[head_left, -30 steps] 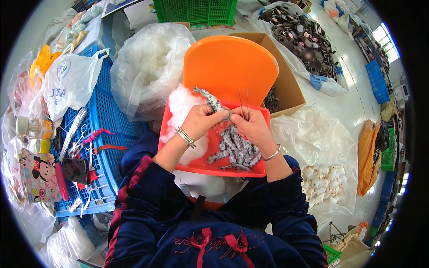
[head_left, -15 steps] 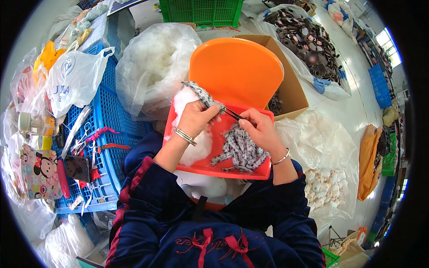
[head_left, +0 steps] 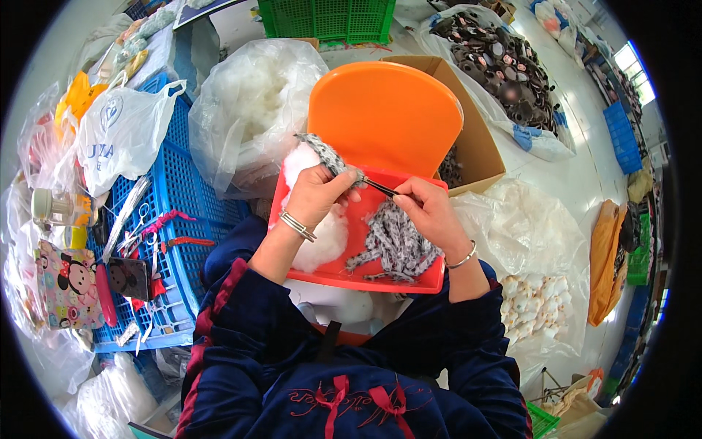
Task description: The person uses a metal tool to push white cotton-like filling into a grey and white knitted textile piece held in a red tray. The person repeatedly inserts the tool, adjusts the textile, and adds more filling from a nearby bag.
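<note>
With my left hand [head_left: 316,192] pinching the grey knitted tube [head_left: 327,155] above the orange tray [head_left: 344,274], my right hand [head_left: 426,208] grips the thin metal tool [head_left: 380,187] at its opening; stuffing seems underway, calling for a steady push inward.

A red tray [head_left: 351,274] rests on the person's lap, holding white stuffing [head_left: 322,234] at its left and a heap of grey patterned fabric tubes [head_left: 395,245] at its right. An orange lid [head_left: 384,117] stands at its far edge.
</note>
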A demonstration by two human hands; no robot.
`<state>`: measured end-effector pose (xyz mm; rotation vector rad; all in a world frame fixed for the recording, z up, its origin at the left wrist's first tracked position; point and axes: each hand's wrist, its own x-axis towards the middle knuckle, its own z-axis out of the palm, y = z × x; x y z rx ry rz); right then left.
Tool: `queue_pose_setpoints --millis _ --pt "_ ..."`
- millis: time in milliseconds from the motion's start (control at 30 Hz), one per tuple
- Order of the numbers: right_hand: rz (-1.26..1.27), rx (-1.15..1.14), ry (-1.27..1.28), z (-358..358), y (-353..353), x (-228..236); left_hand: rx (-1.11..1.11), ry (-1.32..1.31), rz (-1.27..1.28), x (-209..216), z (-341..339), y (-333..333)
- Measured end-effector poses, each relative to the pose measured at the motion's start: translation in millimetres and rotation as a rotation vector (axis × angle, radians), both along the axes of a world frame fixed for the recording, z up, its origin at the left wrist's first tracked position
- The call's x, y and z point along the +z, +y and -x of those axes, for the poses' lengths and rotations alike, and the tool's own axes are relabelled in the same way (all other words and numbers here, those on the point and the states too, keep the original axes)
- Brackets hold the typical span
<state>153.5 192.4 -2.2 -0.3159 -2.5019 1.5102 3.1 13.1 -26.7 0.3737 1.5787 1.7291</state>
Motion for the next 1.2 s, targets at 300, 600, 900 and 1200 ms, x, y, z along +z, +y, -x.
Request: queue_pose_setpoints --millis 300,600,900,1200 --pt "0.019 0.000 -0.013 -1.9 -2.1 3.8 -0.034 -0.029 -0.005 1.1 1.3 -2.3" --pt "-0.031 0.005 0.034 -1.9 -1.4 3.9 -0.067 0.111 0.029 5.8 4.5 -6.7" --pt "-0.013 0.018 0.000 -4.2 -1.6 6.9 -0.088 0.098 0.032 15.5 3.2 -7.7" --pt "-0.029 0.076 0.012 -7.1 -0.3 12.2 -0.155 0.013 0.058 19.4 5.2 -11.1"
